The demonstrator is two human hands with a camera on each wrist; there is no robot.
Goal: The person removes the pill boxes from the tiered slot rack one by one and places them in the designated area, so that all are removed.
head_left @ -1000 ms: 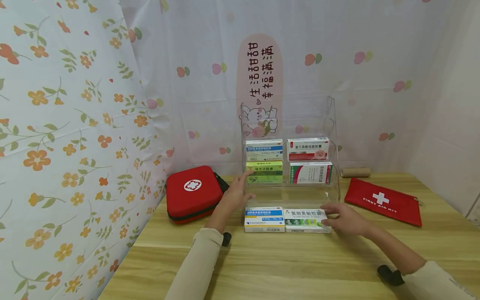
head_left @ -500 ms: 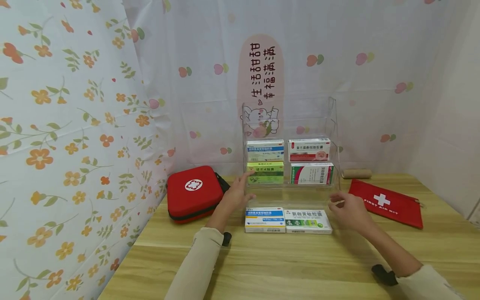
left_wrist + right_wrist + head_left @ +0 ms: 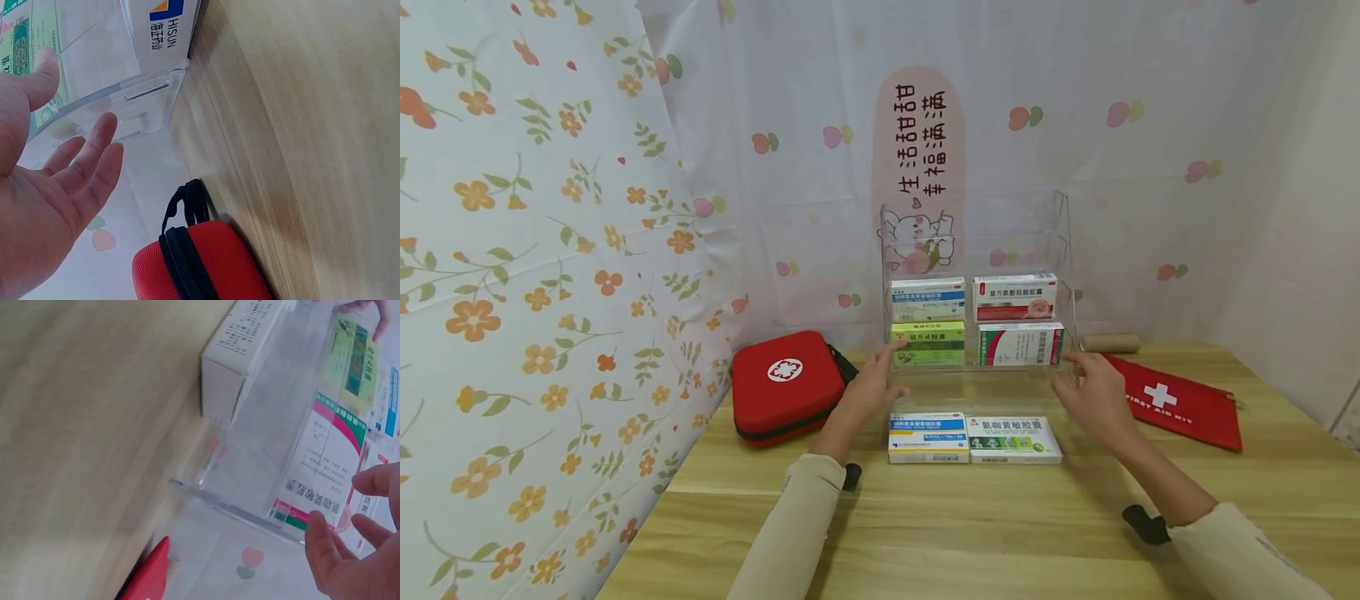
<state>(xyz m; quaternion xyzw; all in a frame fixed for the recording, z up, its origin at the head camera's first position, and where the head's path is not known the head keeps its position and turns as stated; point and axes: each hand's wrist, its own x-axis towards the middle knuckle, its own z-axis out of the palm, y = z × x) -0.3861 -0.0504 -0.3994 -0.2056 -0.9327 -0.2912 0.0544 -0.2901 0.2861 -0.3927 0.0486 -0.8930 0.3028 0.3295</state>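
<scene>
A clear acrylic display rack point(image 3: 973, 390) stands on the table with medicine boxes on its tiers. My left hand point(image 3: 867, 392) is at the rack's left side, beside the green medicine box point(image 3: 928, 344); in the left wrist view its thumb overlaps the clear panel and its fingers are spread apart. At the right side, my right hand point(image 3: 1093, 393) has its fingertips close to the white, green and magenta medicine box point(image 3: 1021, 345), fingers parted. On the bottom tier lie a blue-and-white box point(image 3: 928, 435) and a white-and-green box point(image 3: 1011, 437). Neither hand holds a box.
Higher up stand another blue-and-white box point(image 3: 928, 300) and a red-and-white box point(image 3: 1015, 298). A red hard case point(image 3: 786, 387) sits left of the rack. To the right lie a red first aid pouch point(image 3: 1187, 408) and a tan roll point(image 3: 1111, 342). A patterned curtain point(image 3: 805, 150) hangs behind.
My right hand has left the white-and-green box on the bottom tier and moved up to the magenta-striped box's right end. The left hand has stayed in place.
</scene>
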